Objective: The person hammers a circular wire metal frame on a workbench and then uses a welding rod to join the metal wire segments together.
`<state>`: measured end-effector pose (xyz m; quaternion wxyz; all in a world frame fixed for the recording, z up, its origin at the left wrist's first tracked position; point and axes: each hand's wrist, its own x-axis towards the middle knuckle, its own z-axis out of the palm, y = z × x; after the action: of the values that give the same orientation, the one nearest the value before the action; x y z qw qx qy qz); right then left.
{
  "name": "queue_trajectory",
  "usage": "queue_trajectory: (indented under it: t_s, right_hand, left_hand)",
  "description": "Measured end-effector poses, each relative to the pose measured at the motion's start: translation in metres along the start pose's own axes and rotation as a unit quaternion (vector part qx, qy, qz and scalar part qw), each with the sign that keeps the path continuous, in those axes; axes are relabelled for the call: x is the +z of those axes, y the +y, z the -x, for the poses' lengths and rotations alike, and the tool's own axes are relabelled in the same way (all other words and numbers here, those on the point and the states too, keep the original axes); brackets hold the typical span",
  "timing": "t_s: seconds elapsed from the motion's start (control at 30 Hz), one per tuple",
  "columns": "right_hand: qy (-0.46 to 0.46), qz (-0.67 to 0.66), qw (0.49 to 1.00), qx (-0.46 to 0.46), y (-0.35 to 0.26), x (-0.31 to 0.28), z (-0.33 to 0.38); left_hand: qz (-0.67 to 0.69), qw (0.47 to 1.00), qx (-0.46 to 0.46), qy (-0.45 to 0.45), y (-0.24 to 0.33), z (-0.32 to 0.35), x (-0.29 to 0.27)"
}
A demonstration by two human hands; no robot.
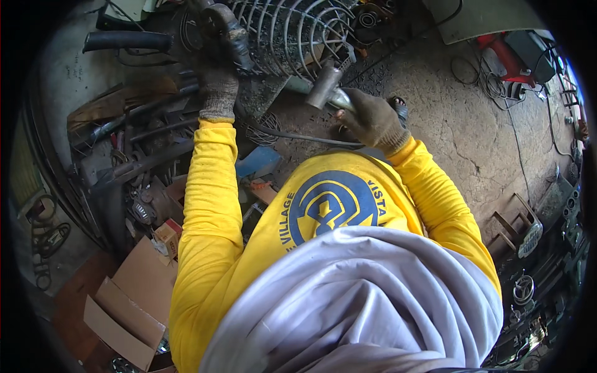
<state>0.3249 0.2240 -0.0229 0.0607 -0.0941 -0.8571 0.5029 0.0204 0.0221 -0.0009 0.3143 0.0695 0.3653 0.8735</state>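
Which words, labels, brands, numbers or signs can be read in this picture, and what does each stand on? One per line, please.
Yellow shirt: large dark blue lettering around a round emblem, partly hidden; I won't copy the wording.
Small carton at left: any print is too small to read.
Red machine at upper right: any marking is too small to read.

The person wears a bright yellow long-sleeved shirt [264, 258] with a large round dark-blue emblem [336, 208] of curved bands and blue lettering beside it. The left sleeve [214, 199] bunches into soft rings; the right sleeve [444, 202] creases toward the elbow. A pale lavender-grey cloth [360, 298] drapes in loose folds across the upper body. The right hand [376, 121] wears a brownish-grey knit glove; the left hand [217, 74] has a greyish knitted cuff [219, 102], its upper part too dark to make out.
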Motion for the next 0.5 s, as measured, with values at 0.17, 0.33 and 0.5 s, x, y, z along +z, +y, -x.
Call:
queue_trajectory:
  t_s: [0.17,0.33,0.5]
  right_hand:
    - [0.172,-0.005,0.985,0.013,0.0,-0.033,-0.03]
    - [0.166,0.062,0.983,0.055,0.003,-0.092,-0.087]
    - [0.174,0.062,0.98,0.074,0.028,-0.099,-0.115]
  left_hand:
    - [-0.789,0.541,0.291,-0.019,0.0,-0.004,-0.012]
    - [-0.84,0.445,0.31,0.006,-0.006,-0.006,-0.022]
    - [-0.864,0.38,0.33,0.024,-0.009,-0.006,-0.023]
